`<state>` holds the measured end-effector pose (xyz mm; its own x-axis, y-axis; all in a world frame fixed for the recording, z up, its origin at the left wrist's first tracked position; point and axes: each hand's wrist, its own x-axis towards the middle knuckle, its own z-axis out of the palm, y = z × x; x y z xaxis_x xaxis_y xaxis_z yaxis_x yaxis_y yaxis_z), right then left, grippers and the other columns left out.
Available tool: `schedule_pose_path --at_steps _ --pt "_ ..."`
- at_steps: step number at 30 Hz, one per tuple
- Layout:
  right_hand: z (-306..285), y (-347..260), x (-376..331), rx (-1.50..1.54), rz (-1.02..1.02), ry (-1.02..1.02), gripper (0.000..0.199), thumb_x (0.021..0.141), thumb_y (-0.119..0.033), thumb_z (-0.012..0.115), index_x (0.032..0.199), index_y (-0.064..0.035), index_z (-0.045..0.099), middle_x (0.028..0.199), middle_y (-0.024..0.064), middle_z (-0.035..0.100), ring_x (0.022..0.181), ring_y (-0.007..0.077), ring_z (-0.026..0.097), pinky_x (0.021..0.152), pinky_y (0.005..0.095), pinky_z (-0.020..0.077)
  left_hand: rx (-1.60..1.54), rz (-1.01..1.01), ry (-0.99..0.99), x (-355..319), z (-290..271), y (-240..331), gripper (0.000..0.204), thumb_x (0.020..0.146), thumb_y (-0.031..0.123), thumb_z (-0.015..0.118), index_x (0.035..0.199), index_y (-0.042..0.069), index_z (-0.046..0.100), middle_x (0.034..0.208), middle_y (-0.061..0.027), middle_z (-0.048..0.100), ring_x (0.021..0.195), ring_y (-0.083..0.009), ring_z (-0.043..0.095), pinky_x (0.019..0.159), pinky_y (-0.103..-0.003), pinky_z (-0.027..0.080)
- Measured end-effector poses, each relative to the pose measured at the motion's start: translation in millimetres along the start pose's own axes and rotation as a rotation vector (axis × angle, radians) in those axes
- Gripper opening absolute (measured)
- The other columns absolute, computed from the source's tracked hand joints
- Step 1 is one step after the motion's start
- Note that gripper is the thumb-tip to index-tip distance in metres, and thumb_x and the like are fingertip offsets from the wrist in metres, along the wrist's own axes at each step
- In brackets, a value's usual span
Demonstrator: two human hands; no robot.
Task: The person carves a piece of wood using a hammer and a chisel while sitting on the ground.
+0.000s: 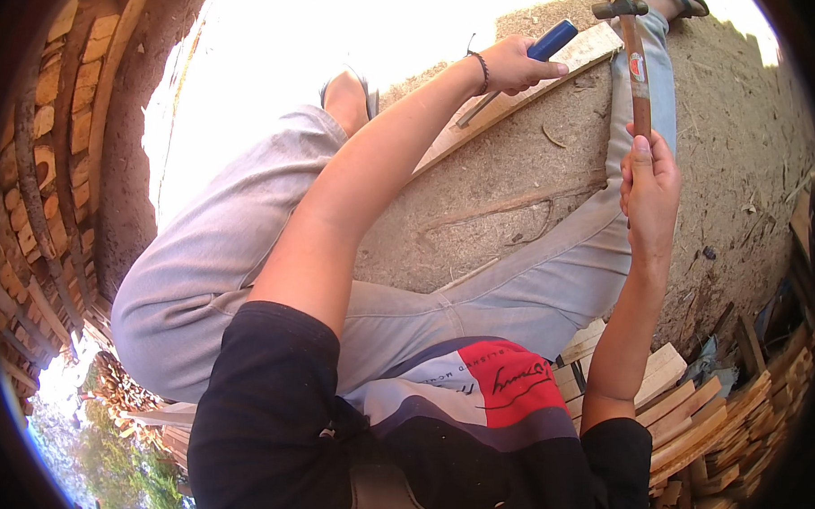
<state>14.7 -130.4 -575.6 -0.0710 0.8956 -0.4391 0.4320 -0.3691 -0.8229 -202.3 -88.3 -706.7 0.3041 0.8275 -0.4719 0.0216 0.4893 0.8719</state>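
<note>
My left hand (514, 66) is wrapped round a chisel with a blue handle (554, 39). Its metal blade slants down and left over a pale wooden board (595, 50); whether the tip touches the wood I cannot tell. That board lies slantwise between my legs, partly hidden by my left forearm. On the right, my right hand (649, 190) grips the lower part of a hammer's wooden handle (638, 94). The hammer is raised with its dark metal head (620, 9) at the top, near my right foot and apart from the chisel.
My legs in grey jeans (218, 234) spread to either side of the board. A thin stick (514, 213) lies on the dusty ground (556, 128). Stacked wood pieces (50, 177) rise at the far left, and more cut timber (691, 415) is piled at the lower right.
</note>
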Motion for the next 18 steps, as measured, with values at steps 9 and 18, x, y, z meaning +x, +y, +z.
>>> schedule_pose_path --at_steps 9,18 --pt "0 12 2 -0.023 -0.005 -0.008 0.026 0.101 -0.024 0.048 0.112 -0.0028 0.059 0.065 -0.007 0.043 0.056 0.0005 0.037 0.048 0.0178 0.0288 -0.001 0.0 0.018 3 3 -1 0.04 0.081 0.043 0.075 0.078 0.009 0.052 0.058 0.0024 0.047 0.046 -0.006 0.041 0.041 -0.022 0.034" --pt "1 13 0 -0.028 0.032 0.0 0.026 0.1 -0.024 0.048 0.112 -0.0031 0.058 0.065 -0.0064 0.043 0.056 0.001 0.038 0.049 0.0186 0.0298 0.095 -0.011 0.094 6 3 1 0.042 0.081 0.046 0.074 0.078 0.009 0.054 0.06 0.0012 0.05 0.047 -0.0069 0.043 0.043 -0.022 0.036"
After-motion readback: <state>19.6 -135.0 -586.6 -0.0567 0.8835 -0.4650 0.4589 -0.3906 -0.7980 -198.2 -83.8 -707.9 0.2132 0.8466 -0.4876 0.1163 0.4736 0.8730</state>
